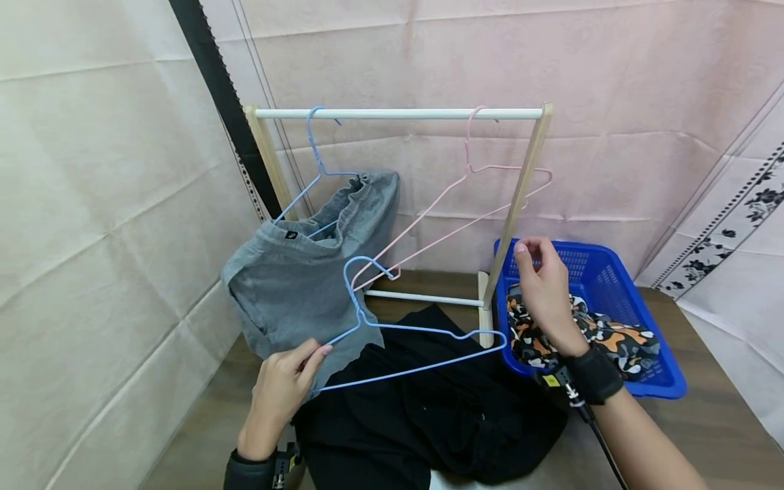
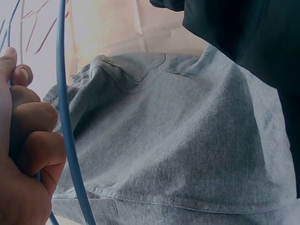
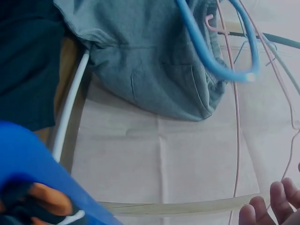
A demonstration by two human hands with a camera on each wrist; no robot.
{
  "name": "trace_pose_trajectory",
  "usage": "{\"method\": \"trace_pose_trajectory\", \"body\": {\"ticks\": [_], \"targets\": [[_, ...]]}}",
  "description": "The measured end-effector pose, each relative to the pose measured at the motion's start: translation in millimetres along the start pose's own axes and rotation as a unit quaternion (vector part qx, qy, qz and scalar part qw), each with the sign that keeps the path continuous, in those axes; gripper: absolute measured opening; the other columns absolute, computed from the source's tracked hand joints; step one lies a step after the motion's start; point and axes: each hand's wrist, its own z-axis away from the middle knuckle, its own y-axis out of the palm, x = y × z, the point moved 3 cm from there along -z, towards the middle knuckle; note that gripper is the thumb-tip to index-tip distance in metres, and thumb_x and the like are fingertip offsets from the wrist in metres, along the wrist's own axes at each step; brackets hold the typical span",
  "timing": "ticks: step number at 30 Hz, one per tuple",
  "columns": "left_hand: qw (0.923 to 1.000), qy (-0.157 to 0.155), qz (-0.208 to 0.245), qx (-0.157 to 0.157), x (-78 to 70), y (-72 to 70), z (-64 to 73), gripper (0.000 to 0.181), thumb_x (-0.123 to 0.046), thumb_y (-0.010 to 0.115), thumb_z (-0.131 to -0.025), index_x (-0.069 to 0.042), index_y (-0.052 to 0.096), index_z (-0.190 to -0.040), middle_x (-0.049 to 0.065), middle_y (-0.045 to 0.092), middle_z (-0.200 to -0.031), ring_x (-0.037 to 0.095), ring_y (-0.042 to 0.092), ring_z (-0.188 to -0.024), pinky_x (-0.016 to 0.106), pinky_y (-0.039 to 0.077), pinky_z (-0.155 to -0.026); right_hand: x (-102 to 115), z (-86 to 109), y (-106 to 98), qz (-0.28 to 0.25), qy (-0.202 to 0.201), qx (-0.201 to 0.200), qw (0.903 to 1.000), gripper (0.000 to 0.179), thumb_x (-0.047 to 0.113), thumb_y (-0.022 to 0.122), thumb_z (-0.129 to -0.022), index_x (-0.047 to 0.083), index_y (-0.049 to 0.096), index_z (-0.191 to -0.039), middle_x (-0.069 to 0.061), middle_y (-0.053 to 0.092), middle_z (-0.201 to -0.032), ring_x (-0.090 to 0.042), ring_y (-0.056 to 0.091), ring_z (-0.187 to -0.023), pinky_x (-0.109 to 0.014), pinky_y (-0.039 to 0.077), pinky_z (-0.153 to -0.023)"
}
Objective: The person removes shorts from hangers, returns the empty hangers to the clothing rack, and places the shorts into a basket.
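Note:
My left hand [image 1: 284, 384] grips a blue clothes hanger [image 1: 429, 329] by one end; in the left wrist view its fingers curl round the blue wire. The hanger's hook points up in front of the rack, with nothing on it. Below it lie black trousers or a similar black garment [image 1: 429, 408]. Grey shorts [image 1: 306, 272] hang from another blue hanger [image 1: 315, 146] on the rack. Raised over the blue basket [image 1: 637, 306], beside the rack's right post, my right hand [image 1: 545, 286] has loosely bent fingers and nothing visible in them.
The clothes rack [image 1: 398, 113] has a white top bar and wooden posts. A bare pink hanger [image 1: 468, 170] hangs at its right. Patterned orange, black and white cloth [image 1: 618, 340] lies in the basket. Cloth-covered walls [image 1: 122, 204] stand at the back and sides of the wooden table [image 1: 729, 381].

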Motion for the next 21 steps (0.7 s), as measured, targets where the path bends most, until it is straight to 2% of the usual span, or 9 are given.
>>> {"method": "trace_pose_trajectory", "body": {"ticks": [7,11,14,21], "targets": [[1.0000,0.002,-0.007,0.002,0.3,0.1,-0.2,0.037,-0.025,0.068,-0.104,-0.022,0.047,-0.075,-0.017,0.020,-0.063,-0.007,0.014,-0.052,0.012,0.016,-0.046,-3,-28.6,7,-0.014,0.004,-0.025,0.9996,0.038,0.029,0.046,-0.114,-0.005,0.060,-0.124,-0.016,0.062,-0.107,-0.018,0.055,-0.094,-0.025,0.042,-0.082],[1.0000,0.000,-0.008,0.005,0.0,1.0,2.4,0.037,-0.024,0.068,-0.104,-0.023,0.046,-0.074,-0.018,0.020,-0.063,-0.008,0.015,-0.053,0.012,0.017,-0.046,-6,-40.4,8,-0.019,0.013,-0.027,0.9993,0.040,0.030,0.045,-0.114,-0.006,0.058,-0.126,-0.019,0.062,-0.114,-0.019,0.057,-0.102,-0.027,0.044,-0.087],[0.9999,-0.005,-0.009,0.004,0.9,1.0,4.8,0.038,-0.024,0.067,-0.105,-0.022,0.045,-0.074,-0.018,0.020,-0.063,-0.010,0.014,-0.052,0.012,0.017,-0.045,-9,-49.0,9,-0.025,0.017,-0.039,0.9988,0.042,0.032,0.045,-0.114,-0.005,0.056,-0.129,-0.016,0.059,-0.118,-0.017,0.055,-0.108,-0.029,0.043,-0.092],[0.9998,-0.014,-0.010,0.009,3.8,1.3,7.1,0.039,-0.019,0.071,-0.102,-0.023,0.044,-0.074,-0.017,0.021,-0.061,-0.010,0.013,-0.052,0.013,0.018,-0.044,-8,-66.7,15,-0.063,0.005,-0.047,0.9969,0.045,0.038,0.043,-0.114,-0.003,0.051,-0.133,-0.007,0.054,-0.117,-0.015,0.052,-0.107,-0.029,0.043,-0.091]]}}
